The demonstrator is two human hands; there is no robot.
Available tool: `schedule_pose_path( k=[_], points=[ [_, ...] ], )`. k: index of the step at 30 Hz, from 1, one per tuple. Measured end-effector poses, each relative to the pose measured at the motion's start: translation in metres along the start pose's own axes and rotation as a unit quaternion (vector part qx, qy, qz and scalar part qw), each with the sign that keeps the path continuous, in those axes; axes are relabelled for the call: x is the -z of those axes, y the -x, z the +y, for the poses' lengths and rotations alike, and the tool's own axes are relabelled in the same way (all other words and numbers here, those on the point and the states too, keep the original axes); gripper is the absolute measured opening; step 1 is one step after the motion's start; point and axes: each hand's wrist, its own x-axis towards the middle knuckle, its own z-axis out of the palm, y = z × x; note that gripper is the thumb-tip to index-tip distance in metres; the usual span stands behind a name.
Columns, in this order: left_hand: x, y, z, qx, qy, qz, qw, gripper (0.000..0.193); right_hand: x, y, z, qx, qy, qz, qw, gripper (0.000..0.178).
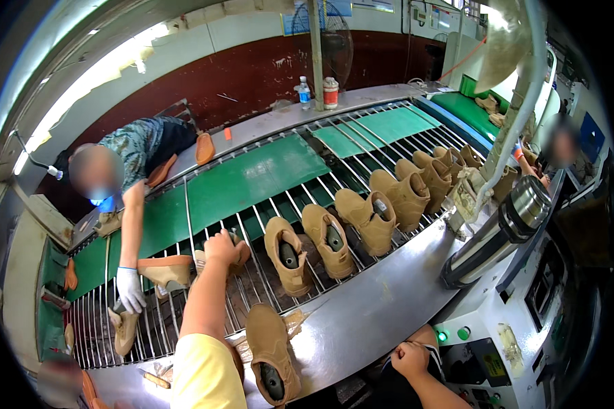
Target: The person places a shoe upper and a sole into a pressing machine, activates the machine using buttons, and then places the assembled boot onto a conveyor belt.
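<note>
My left hand (220,248) reaches over the metal-bar rack (262,276) with its fingers closed round a tan boot (241,253), which the hand and forearm partly hide. To its right, several tan ankle boots (286,255) stand in a row on the bars, dark forms showing in their openings. Nearer me, another tan boot (273,351) lies on the steel ledge (361,307). Down by my thigh, my right hand (411,359) is curled into a fist, with nothing visible in it.
Across the rack a co-worker's gloved hand (129,290) touches a tan shoe (123,330); an orange-soled shoe (165,271) lies beside it. A steel thermos (498,232) stands on the right, by a white control panel (505,341). Green sheets (256,170) cover part of the bars.
</note>
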Motion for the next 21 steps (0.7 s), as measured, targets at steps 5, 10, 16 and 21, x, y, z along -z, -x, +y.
schedule_pose_path(
  k=[5, 10, 16, 21],
  points=[
    [0.008, 0.000, -0.016, -0.077, -0.007, 0.056, 0.995, 0.060, 0.002, -0.001, 0.000, 0.022, -0.011, 0.021, 0.999, 0.013],
    [0.034, 0.022, -0.039, -0.174, -0.006, 0.177, 0.969, 0.037, 0.001, 0.005, 0.006, 0.029, -0.034, 0.027, 0.999, 0.014],
    [0.036, 0.054, -0.029, -0.130, 0.025, 0.083, 0.988, 0.081, 0.009, 0.020, 0.011, 0.058, -0.082, 0.044, 0.994, 0.013],
    [0.044, 0.046, 0.004, -0.087, 0.037, -0.015, 0.995, 0.102, 0.010, 0.021, 0.021, 0.039, -0.090, 0.048, 0.994, 0.012]
  ],
)
